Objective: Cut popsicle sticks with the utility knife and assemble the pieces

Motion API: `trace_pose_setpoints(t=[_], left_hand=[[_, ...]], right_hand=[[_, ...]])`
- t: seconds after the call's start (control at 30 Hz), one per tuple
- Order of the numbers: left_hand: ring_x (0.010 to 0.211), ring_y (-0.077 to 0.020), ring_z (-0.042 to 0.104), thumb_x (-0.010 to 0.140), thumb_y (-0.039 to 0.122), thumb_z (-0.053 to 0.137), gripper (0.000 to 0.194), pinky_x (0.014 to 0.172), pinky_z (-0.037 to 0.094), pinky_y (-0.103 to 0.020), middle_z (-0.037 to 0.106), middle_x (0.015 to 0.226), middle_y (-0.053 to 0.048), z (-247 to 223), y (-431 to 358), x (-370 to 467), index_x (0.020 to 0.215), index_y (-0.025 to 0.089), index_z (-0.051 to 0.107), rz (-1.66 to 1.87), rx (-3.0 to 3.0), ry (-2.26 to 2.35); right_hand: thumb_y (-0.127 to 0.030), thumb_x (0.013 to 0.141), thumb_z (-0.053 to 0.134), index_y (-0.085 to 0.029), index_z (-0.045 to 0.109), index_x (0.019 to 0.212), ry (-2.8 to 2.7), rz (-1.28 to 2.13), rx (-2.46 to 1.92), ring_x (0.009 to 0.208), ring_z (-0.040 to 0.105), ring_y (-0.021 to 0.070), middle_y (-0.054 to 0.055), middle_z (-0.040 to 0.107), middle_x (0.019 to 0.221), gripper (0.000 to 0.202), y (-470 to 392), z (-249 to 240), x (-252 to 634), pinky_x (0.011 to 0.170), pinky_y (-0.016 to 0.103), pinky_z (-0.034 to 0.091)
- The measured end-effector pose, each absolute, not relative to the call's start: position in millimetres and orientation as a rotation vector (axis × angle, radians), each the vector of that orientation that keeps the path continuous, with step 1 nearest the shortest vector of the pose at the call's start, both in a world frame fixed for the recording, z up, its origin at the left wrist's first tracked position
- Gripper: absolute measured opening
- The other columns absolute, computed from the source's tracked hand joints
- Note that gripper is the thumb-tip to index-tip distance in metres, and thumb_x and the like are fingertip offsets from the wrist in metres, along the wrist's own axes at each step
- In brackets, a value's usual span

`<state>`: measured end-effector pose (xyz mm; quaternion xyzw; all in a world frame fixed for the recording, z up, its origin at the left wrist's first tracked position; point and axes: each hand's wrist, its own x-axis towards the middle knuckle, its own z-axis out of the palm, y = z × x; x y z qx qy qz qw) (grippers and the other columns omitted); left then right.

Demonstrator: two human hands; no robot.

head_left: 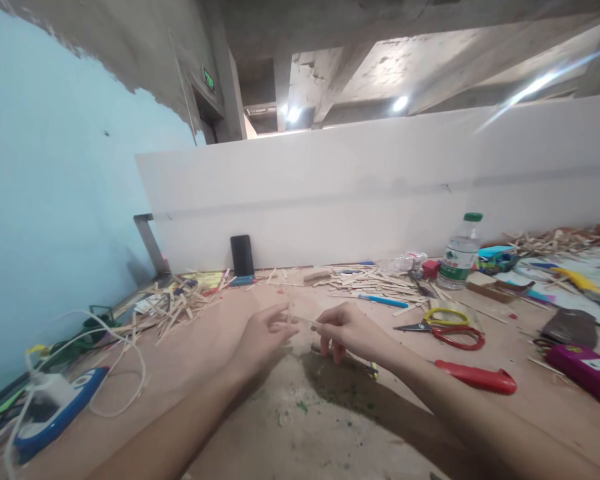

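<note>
My left hand [270, 331] pinches a small pale wooden stick [290, 309] between thumb and fingers, just above the table. Facing it, my right hand [349, 328] is closed on a thin wooden strip [306, 321], which points across to the left fingertips. The two pieces appear to meet there, but whether they touch I cannot tell. Beneath my right hand lies a slim object [374, 371], mostly covered by hand and shadow. Scissors [445, 327] with one yellow and one red handle lie right of that hand, and nearer me is a red-handled tool [476, 377].
Loose wooden strips [375, 283] are heaped along the back, near a blue pen [383, 301]. A black phone [242, 255] leans upright against the white partition [300, 200]. At right stands a plastic bottle [457, 257]. A blue-white power strip [63, 410] with cables lies left.
</note>
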<state>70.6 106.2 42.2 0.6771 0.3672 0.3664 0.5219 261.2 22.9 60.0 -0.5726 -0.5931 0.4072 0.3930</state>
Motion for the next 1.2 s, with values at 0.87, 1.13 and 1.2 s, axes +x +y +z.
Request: trace_pose_setpoints(t=[0.87, 1.13, 1.2], left_hand=[[0.107, -0.0229, 0.072, 0.095, 0.03, 0.06, 0.055, 0.099, 0.053, -0.034, 0.079, 0.112, -0.008, 44, 105, 62, 0.148, 0.015, 0.059, 0.797, 2.109, 0.699], [0.101, -0.0215, 0.072, 0.097, 0.03, 0.056, 0.054, 0.091, 0.056, -0.031, 0.08, 0.107, -0.008, 44, 103, 66, 0.149, 0.014, 0.059, 0.806, 2.083, 0.709], [0.103, -0.0215, 0.072, 0.097, 0.03, 0.056, 0.057, 0.093, 0.056, -0.031, 0.079, 0.111, -0.008, 44, 101, 65, 0.152, 0.014, 0.056, 0.807, 2.101, 0.721]], right_hand=[[-0.019, 0.099, 0.051, -0.019, 0.059, 0.068, -1.674, 0.697, -1.504, 0.046, 0.056, 0.0122, 0.002, 0.066, 0.063, 0.033, 23, 43, 252, 0.051, 0.023, 0.038], [-0.019, 0.101, 0.051, -0.019, 0.06, 0.068, -1.713, 0.495, -1.549, 0.059, 0.059, 0.0164, 0.005, 0.069, 0.066, 0.034, 22, 43, 247, 0.063, 0.027, 0.038], [-0.019, 0.101, 0.051, -0.019, 0.06, 0.067, -1.721, 0.473, -1.548, 0.06, 0.059, 0.0163, 0.005, 0.069, 0.066, 0.035, 21, 44, 245, 0.064, 0.027, 0.038]])
